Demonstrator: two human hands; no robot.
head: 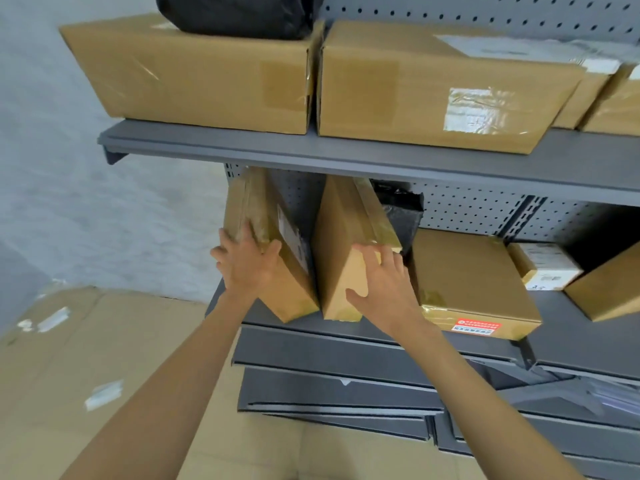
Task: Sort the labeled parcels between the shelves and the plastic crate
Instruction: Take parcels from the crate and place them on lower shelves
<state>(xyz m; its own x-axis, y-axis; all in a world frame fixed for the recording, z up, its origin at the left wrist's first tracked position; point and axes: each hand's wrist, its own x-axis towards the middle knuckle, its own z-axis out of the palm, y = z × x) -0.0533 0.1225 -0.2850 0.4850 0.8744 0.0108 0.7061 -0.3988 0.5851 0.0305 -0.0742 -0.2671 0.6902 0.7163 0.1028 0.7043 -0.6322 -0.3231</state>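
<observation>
On the middle shelf [346, 329] our left hand [247, 261] grips with curled fingers the front edge of a cardboard parcel [273, 251] standing on its side. Just beside it stands a second parcel [341, 244], and our right hand [384, 282] lies on it with fingers spread. A flat parcel [474, 282] lies further right.

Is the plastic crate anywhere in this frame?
No: only shelves with cardboard boxes and black bags show, and both hands rest on upright boxes.
</observation>
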